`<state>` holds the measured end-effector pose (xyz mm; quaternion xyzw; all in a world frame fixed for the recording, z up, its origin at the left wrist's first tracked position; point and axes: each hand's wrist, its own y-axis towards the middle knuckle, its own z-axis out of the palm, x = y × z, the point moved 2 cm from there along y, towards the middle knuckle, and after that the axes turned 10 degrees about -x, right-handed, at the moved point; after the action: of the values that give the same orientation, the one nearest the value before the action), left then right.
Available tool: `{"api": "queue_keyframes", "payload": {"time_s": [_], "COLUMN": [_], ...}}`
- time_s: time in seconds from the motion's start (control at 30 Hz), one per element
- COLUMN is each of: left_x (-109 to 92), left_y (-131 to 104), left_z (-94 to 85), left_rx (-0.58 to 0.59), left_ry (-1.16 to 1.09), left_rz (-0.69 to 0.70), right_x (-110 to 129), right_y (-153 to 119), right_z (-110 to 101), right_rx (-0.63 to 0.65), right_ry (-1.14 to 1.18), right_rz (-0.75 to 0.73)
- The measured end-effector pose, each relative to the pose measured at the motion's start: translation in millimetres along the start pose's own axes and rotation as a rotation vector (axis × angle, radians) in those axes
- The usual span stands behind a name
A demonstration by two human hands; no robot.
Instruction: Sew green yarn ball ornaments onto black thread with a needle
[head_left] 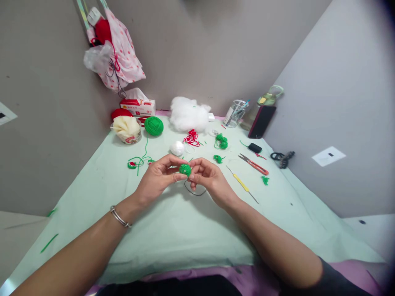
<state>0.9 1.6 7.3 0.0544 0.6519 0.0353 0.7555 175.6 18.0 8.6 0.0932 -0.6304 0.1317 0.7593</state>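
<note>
A small green crocheted ball (185, 169) is pinched between the thumb and fingers of my left hand (160, 174), above the middle of the table. My right hand (208, 176) is closed, its thumb and fingertips pressed at the ball's right edge. Any smaller item between those fingertips is too small to make out. Below the ball, a thin dark thread (195, 194) curves down and back up toward my right hand. Just behind my left fingers sits a white ball (177, 148). Green crocheted pieces with red centres (132, 165) lie left of my hands, one partly hidden.
A crochet hook with a yellow handle (240, 182) and orange-handled scissors (253, 164) lie to the right. Behind are white stuffing (189, 115), red yarn scraps (191, 138), green yarn (153, 126), a tissue box (138, 107), a clear cup (235, 114) and a leaning phone (261, 122).
</note>
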Motion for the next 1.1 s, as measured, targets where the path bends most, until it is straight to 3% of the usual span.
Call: {"api": "queue_keyframes", "payload": {"time_s": [0.4,0.57,0.67,0.8,0.87,1.1], "left_x": [-1,2,8,25,34,48], "left_y": [-2,0,4,10,12,13], "left_z": [4.6,3.7,-1.3,-9.7,-13.1,-16.5], "left_rx": [-0.074,-0.027,-0.007,0.008,0.03,0.041], "left_ry": [0.113,0.164,0.258,0.401,0.471,0.561], "left_rz": [0.121,0.105,0.055,-0.01,-0.015,0.048], "right_x": [2,3,2,6,6,-8], "right_y": [4,2,4,12,15,16], "right_z": [-4,-3,-8,-26,-32,-23], "right_rx": [0.021,0.054,0.085,-0.169,-0.235,-0.02], "right_ry": [-0.049,-0.062,-0.264,-0.807,-0.949,-0.94], "right_rz": [0.057,0.051,0.035,-0.301,-0.386,-0.295]}}
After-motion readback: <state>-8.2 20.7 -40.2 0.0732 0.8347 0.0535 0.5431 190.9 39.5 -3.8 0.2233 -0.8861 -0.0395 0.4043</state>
